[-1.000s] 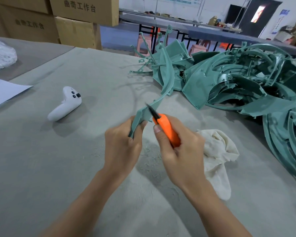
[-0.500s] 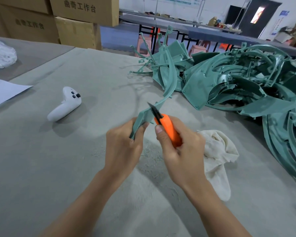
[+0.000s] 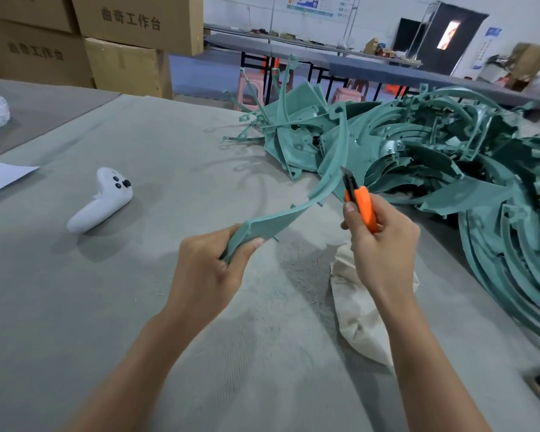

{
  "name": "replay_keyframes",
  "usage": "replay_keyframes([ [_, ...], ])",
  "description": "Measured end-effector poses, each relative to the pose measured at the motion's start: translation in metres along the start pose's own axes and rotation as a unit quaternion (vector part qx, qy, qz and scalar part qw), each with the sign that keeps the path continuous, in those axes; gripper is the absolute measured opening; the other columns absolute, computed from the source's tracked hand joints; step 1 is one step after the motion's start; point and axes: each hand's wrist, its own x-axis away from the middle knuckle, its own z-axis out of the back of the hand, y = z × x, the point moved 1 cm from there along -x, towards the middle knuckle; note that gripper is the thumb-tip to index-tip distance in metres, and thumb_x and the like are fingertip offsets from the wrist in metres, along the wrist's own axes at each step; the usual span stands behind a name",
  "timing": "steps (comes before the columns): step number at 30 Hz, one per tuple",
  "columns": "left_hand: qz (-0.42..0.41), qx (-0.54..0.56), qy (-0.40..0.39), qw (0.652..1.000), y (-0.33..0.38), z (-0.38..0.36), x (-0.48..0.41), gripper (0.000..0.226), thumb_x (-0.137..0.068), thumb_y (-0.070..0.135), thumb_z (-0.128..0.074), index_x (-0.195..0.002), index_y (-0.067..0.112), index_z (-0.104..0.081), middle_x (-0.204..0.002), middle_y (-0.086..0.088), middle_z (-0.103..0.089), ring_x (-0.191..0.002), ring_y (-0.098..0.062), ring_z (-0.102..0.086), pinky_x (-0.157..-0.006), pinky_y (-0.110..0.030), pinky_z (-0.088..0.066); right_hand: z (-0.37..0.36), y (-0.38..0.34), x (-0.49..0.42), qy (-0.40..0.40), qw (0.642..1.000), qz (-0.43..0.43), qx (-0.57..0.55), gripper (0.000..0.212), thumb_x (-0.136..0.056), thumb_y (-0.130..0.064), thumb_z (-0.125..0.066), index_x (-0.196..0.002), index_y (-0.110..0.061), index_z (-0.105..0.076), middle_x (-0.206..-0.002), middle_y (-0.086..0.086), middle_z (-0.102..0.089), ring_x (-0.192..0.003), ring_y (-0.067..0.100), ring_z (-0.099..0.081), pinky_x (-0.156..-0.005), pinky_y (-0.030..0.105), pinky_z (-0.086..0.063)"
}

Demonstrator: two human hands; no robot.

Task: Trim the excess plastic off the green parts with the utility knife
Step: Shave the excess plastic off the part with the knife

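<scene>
left hand (image 3: 206, 269) pinches green part (image 3: 293, 210) | right hand (image 3: 384, 244) clasps utility knife (image 3: 363, 207) | whether touching unclear

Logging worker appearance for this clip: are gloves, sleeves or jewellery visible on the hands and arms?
No. The left hand and right hand are bare: no gloves, rings or watch. The left forearm and right forearm are uncovered to the frame edge; no sleeve shows.

Stacked cardboard boxes (image 3: 122, 32), long tables (image 3: 371, 73)
</scene>
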Motion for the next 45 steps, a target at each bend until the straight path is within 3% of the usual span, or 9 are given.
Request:
replay_keyframes([
  [3,0.027,0.003,-0.007,1.000,0.000,0.004,-0.003,0.057,-0.078,0.006,-0.069,-0.064,0.044,-0.029,-0.047,0.012,-0.017,-0.046,-0.004,-0.028,-0.044,-0.005,-0.018,0.004,0.004,-0.004,0.006,1.000,-0.004,0.015,0.025,-0.097,-0.022,-0.059,-0.076,-0.008,-0.060,-0.062,0.011,-0.062,-0.054,0.025,-0.053,-0.057,0.043,-0.041],
  [8,0.071,-0.007,-0.012,0.997,-0.004,0.005,-0.001,0.037,-0.079,0.010,-0.067,-0.052,0.009,-0.043,-0.048,0.003,-0.030,-0.049,-0.009,-0.028,-0.043,-0.019,-0.023,0.006,0.005,-0.004,0.009,0.999,0.006,0.041,0.022,-0.097,-0.019,-0.059,-0.078,-0.008,-0.059,-0.061,0.013,-0.060,-0.055,0.028,-0.052,-0.060,0.042,-0.039],
  [13,0.087,-0.020,0.007,0.996,-0.005,0.006,-0.002,0.033,-0.079,0.011,-0.066,-0.057,0.018,-0.042,-0.044,-0.003,-0.035,-0.050,-0.012,-0.032,-0.044,-0.019,-0.025,0.000,-0.002,0.009,-0.010,0.998,0.046,0.045,0.014,-0.094,-0.024,-0.059,-0.083,-0.018,-0.062,-0.056,0.002,-0.056,-0.054,0.019,-0.048,-0.051,0.026,-0.035],
  [18,0.074,-0.012,-0.005,0.997,-0.002,0.004,0.000,0.042,-0.080,0.010,-0.066,-0.052,0.022,-0.037,-0.046,0.010,-0.027,-0.048,-0.009,-0.030,-0.043,-0.016,-0.022,0.002,0.004,0.004,0.001,0.999,0.012,0.042,0.017,-0.096,-0.020,-0.061,-0.081,-0.013,-0.062,-0.060,0.008,-0.060,-0.053,0.024,-0.052,-0.056,0.043,-0.041],
  [25,0.095,-0.035,0.011,0.995,-0.007,0.006,0.000,0.039,-0.081,0.013,-0.066,-0.051,0.013,-0.041,-0.047,0.007,-0.028,-0.050,-0.011,-0.028,-0.044,-0.014,-0.022,-0.005,-0.009,0.013,-0.042,0.998,0.033,0.018,0.012,-0.095,-0.026,-0.059,-0.084,-0.022,-0.059,-0.057,0.004,-0.058,-0.051,0.019,-0.053,-0.051,0.034,-0.042],
  [29,0.064,-0.020,0.002,0.998,-0.001,0.002,0.000,0.054,-0.081,0.010,-0.066,-0.062,0.042,-0.026,-0.046,0.010,-0.017,-0.045,-0.003,-0.029,-0.043,-0.009,-0.020,-0.003,-0.004,0.012,-0.037,0.999,0.006,0.009,0.019,-0.096,-0.020,-0.060,-0.080,-0.011,-0.061,-0.062,0.012,-0.061,-0.058,0.030,-0.056,-0.056,0.044,-0.044],
  [35,0.071,-0.028,0.010,0.997,-0.003,0.003,-0.001,0.058,-0.081,0.009,-0.067,-0.061,0.042,-0.024,-0.046,0.019,-0.018,-0.044,-0.002,-0.029,-0.043,-0.007,-0.020,-0.005,-0.012,0.016,-0.055,0.997,0.039,0.031,0.014,-0.094,-0.026,-0.060,-0.080,-0.028,-0.056,-0.056,0.003,-0.057,-0.051,0.019,-0.049,-0.050,0.029,-0.035],
  [39,0.045,-0.030,0.006,0.999,-0.002,0.001,0.001,0.058,-0.080,0.006,-0.068,-0.066,0.042,-0.024,-0.043,0.018,-0.018,-0.042,0.006,-0.033,-0.044,-0.003,-0.021,-0.004,-0.009,0.017,-0.047,0.997,0.033,0.048,0.014,-0.095,-0.021,-0.062,-0.081,-0.021,-0.059,-0.055,-0.001,-0.053,-0.050,0.016,-0.046,-0.051,0.035,-0.036],
  [45,0.079,-0.056,0.029,0.995,-0.005,0.004,-0.001,0.060,-0.081,0.008,-0.067,-0.062,0.042,-0.021,-0.045,0.017,-0.016,-0.042,0.002,-0.032,-0.043,-0.006,-0.021,-0.014,-0.034,0.033,-0.050,0.995,0.087,0.029,0.009,-0.092,-0.023,-0.061,-0.095,-0.017,-0.067,-0.052,-0.012,-0.040,-0.051,0.015,-0.044,-0.046,0.016,-0.029],
])
